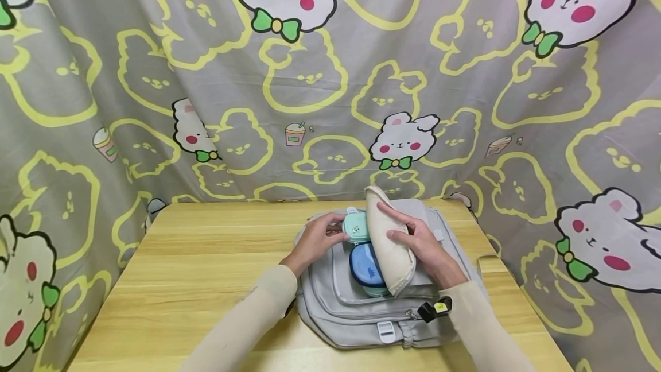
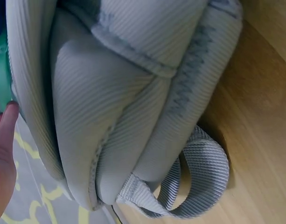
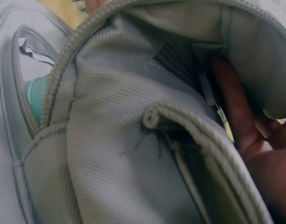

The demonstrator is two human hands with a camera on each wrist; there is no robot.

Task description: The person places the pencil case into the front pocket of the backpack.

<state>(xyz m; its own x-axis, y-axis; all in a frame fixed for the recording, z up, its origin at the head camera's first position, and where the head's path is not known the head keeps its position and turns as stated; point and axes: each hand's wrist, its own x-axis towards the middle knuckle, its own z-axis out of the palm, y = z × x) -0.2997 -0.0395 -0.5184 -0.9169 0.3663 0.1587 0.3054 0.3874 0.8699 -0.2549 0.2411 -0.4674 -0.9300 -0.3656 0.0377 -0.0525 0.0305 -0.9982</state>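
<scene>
A grey backpack point(image 1: 330, 326) lies on the table with its front pocket unzipped. From the left, my left hand point(image 1: 316, 240) pinches the edge of a small mint-green case point(image 1: 356, 226) at the pocket's mouth. In the left wrist view, my fingers point(image 2: 7, 123) meet that green case point(image 2: 0, 77) beside the bag's side. My right hand point(image 1: 420, 240) holds the cream-looking pocket flap point(image 1: 389, 240) up and folded back. A blue zip case point(image 1: 365, 264) sits below the mint one, over another greenish item. The right wrist view shows a finger point(image 3: 233, 100) inside the fabric fold.
The wooden table point(image 1: 206, 280) extends left of the bag. A patterned curtain point(image 1: 310, 85) hangs behind and on both sides. A black strap end with a yellow label point(image 1: 435, 307) and a pale buckle point(image 1: 386, 332) lie at the bag's near side. A webbing loop point(image 2: 203, 177) sticks out.
</scene>
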